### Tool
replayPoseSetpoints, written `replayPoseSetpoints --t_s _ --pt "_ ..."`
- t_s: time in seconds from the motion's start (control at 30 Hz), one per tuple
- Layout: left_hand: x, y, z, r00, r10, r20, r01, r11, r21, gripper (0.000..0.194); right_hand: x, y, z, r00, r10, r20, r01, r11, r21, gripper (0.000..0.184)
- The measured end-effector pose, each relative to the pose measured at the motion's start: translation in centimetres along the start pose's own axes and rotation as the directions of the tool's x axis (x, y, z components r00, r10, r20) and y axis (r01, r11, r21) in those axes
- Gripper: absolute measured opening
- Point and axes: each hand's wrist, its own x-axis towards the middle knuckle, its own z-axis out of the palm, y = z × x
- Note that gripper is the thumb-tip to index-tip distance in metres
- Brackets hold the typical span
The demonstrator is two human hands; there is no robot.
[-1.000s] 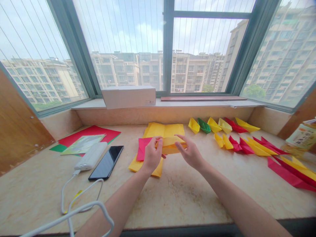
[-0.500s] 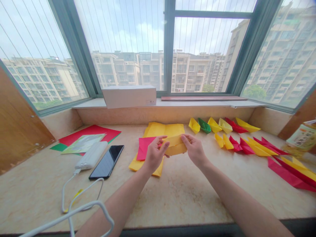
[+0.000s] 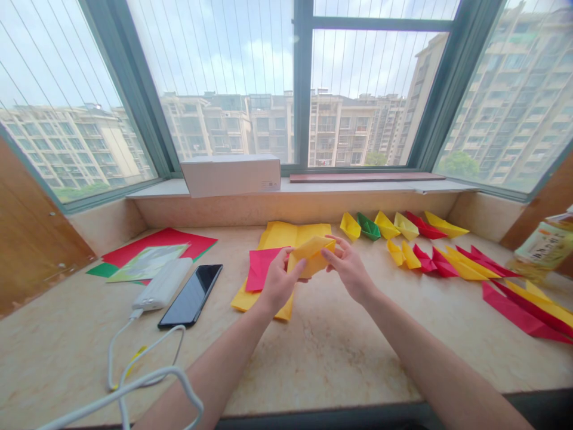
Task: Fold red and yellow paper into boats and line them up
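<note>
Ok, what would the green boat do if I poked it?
The green boat would probably slide easily, since it looks like light folded paper. Its thin sides might bend, though the folds should keep it a little stiff.

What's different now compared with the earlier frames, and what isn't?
The folded yellow paper has been turned in the hands: its right end now tips up more steeply, away from the person. Nothing was let go; the left hand and right hand both still hold it. The phone, boats and box stayed put.
</note>
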Motion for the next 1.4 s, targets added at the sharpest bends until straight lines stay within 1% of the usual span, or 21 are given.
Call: replayPoseSetpoints --t_s 0.07,0.1,0.2,0.37,0.43,0.5,0.6,0.7,0.87,0.93,1.03,1.13,1.3,1.4 --pt "0.0 -0.1 0.0 1.000 0.006 0.001 -0.006 1.000 0.018 0.050 -0.1 0.2 0.1 0.997 0.024 0.075 -0.023 1.000 -0.007 0.042" --pt "0.0 -0.1 0.0 1.000 0.010 0.004 -0.010 1.000 0.028 0.050 -0.1 0.4 0.2 0.996 0.026 0.086 -0.025 1.000 -0.015 0.038" --pt "-0.2 0.0 0.2 1.000 0.022 0.013 -0.023 0.999 0.042 0.048 -0.1 0.7 0.2 0.998 0.017 0.052 -0.015 0.999 -0.031 0.032" --pt "-0.6 0.6 0.3 0.994 0.017 0.105 -0.015 1.000 -0.022 0.050 0.0 0.5 0.0 0.997 0.063 -0.051 -0.063 0.998 0.007 0.028" --pt "-0.6 0.8 0.4 0.996 0.020 0.088 -0.017 0.999 -0.034 0.051 0.0 0.4 -0.1 0.994 0.086 -0.073 -0.084 0.996 0.034 0.027" --pt "-0.4 0.8 0.4 0.999 0.028 0.040 -0.027 0.999 -0.021 0.048 0.1 0.3 -0.1 0.992 0.111 -0.065 -0.108 0.993 0.049 0.028" --pt "-0.1 0.5 0.2 0.998 0.052 -0.029 -0.052 0.999 0.004 0.041 0.0 0.4 -0.1 0.989 0.148 -0.013 -0.147 0.987 0.060 0.029" --pt "0.2 0.1 -0.1 0.996 0.068 -0.064 -0.066 0.997 0.033 0.035 -0.2 0.4 -0.1 0.985 0.167 0.048 -0.170 0.982 0.086 0.030" --pt "0.3 -0.3 -0.4 0.998 0.061 -0.031 -0.057 0.993 0.100 0.034 -0.3 0.2 -0.1 0.980 0.171 0.106 -0.180 0.980 0.084 0.030" --pt "0.2 -0.2 -0.4 0.998 0.055 -0.024 -0.051 0.991 0.125 0.037 -0.3 0.2 -0.1 0.983 0.151 0.103 -0.157 0.986 0.056 0.028" --pt "0.2 -0.2 -0.3 0.998 0.044 -0.046 -0.037 0.988 0.150 0.041 -0.2 0.5 -0.1 0.988 0.113 0.106 -0.116 0.993 0.020 0.028" --pt "0.3 -0.4 -0.4 0.997 0.056 -0.057 -0.048 0.989 0.139 0.036 -0.2 0.7 0.0 0.987 0.099 0.128 -0.100 0.995 0.000 0.029" --pt "0.6 -0.8 -0.6 0.997 0.068 -0.036 -0.064 0.992 0.108 0.029 -0.4 0.8 0.2 0.980 0.091 0.175 -0.090 0.996 -0.011 0.031" --pt "0.6 -0.8 -0.6 0.998 0.062 -0.004 -0.061 0.991 0.123 0.026 -0.4 0.8 0.2 0.982 0.094 0.165 -0.090 0.996 -0.026 0.033"
